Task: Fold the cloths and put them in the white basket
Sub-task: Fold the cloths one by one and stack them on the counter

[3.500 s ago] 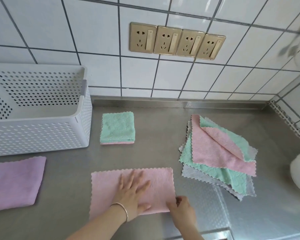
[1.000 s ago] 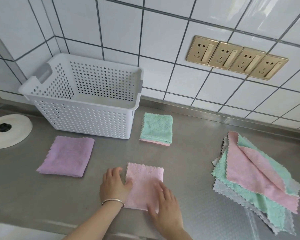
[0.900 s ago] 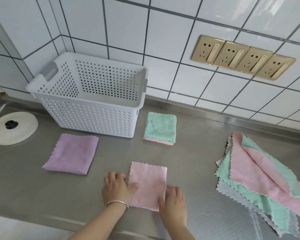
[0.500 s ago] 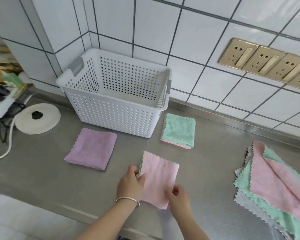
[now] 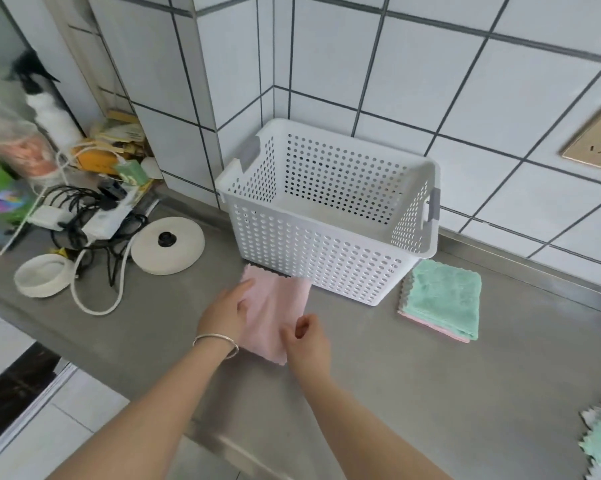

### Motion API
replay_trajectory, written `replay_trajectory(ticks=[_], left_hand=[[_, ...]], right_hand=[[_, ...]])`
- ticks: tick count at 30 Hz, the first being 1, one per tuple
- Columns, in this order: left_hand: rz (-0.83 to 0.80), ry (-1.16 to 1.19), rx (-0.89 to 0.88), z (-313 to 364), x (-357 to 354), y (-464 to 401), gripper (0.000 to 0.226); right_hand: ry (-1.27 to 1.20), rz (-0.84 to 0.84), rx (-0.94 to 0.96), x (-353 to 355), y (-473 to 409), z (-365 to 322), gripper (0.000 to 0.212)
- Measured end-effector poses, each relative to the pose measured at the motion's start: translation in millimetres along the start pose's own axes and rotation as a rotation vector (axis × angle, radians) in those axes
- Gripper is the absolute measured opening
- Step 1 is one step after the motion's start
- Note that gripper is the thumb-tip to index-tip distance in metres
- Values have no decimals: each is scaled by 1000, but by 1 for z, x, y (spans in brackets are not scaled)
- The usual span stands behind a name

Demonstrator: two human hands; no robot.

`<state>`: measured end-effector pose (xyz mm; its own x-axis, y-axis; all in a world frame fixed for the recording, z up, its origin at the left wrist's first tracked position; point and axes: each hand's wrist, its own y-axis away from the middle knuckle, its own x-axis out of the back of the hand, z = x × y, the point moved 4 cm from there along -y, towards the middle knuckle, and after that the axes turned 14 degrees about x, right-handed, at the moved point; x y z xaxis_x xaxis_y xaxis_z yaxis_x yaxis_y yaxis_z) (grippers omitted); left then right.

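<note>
Basket (image 5: 327, 258) against wall — lid (image 5: 167, 249) left, folded cloth (image 5: 443, 299) right.

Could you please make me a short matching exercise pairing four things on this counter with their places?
Things:
1. pink cloth
2. green cloth
3. round white lid
4. white basket

Places:
A. left of the basket, beside the cables
B. against the tiled wall corner
C. under the left hand, in front of the basket
D. right of the basket, folded on a pink one

Pairs: 1-C, 2-D, 3-A, 4-B
</note>
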<state>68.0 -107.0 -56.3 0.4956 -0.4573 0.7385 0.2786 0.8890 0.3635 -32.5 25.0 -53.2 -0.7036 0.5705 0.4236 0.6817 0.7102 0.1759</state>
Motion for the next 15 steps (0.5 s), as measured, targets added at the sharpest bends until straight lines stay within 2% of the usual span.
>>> replay_trajectory(ticks=[4,9,10,12,13,15], left_hand=[[-4,-26,33,-20,-10,-16,48],[52,-25,-34,-23,-17,-27,43],[76,-36,-51,-22,-16,-25,41],[135,-75,-113,-21,-15,-22,39],[171,-145,-157,-21,-16,-21,37],[142,-330,-170,-23,-21,-23,42]], right_hand=[[38,-14,-81,-19,-6,9,16],[112,9,-145,-20,-17,18,20],[217,53,-75,-17,-18,19,24],[532,107,246,-16,-21,15,38],[661,49,366,-20,-23,13,44],[812,-114,529,-30,-27,11,48]])
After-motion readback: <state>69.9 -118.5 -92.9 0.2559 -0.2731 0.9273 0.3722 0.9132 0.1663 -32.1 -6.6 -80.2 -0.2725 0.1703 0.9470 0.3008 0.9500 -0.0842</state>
